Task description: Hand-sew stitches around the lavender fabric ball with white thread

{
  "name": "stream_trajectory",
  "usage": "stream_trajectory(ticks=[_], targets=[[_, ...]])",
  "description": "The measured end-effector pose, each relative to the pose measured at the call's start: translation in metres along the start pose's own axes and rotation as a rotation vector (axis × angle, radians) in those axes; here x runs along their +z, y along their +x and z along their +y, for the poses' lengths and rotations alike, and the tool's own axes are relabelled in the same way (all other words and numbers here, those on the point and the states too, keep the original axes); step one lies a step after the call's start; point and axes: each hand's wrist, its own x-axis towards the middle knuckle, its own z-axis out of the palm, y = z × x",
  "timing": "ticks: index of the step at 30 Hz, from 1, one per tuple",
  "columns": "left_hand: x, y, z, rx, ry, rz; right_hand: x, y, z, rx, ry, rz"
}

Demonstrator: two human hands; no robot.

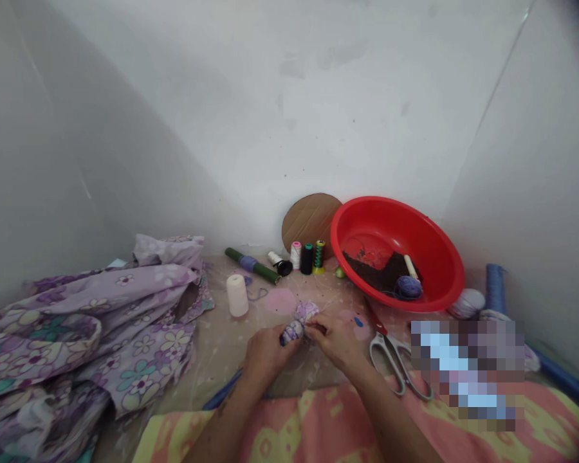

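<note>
Between my two hands is a small ball-shaped bundle of purple-and-white floral cloth (294,330), with a loose frilled end sticking out at the top. My left hand (269,350) is closed around the ball's left and lower side. My right hand (335,337) pinches at the bundle's right side, by the narrow part; any thread there is too fine to make out. Just right of my right hand lie scissors (390,357) with grey handles and a red part near the pivot. Under the bundle is a table with a clear, dotted cover (222,347).
Crumpled floral cloth (145,347) covers the left. Behind my hands stand a white thread cone (237,296), several thread spools (307,258), and a green tube (265,271) wound with purple yarn. A red basin (444,257) leans before a cardboard disc (309,215). Patterned cloth (289,431) lies in front.
</note>
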Motion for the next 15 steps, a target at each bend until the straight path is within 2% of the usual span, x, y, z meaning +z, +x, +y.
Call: stream_trajectory(ticks=[2, 6, 11, 15], targets=[[0.0, 0.001, 0.0, -0.009, -0.004, 0.001, 0.003, -0.002, -0.009, 0.001, -0.069, -0.067], [0.001, 0.001, 0.0, 0.005, -0.011, 0.003, 0.01, -0.003, -0.015, -0.011, -0.192, -0.103], [-0.001, 0.0, 0.001, 0.001, -0.015, 0.004, 0.019, -0.002, -0.016, -0.007, -0.299, -0.09], [-0.002, -0.001, 0.002, -0.004, -0.02, 0.007, 0.018, -0.003, -0.016, 0.004, -0.218, 0.001]])
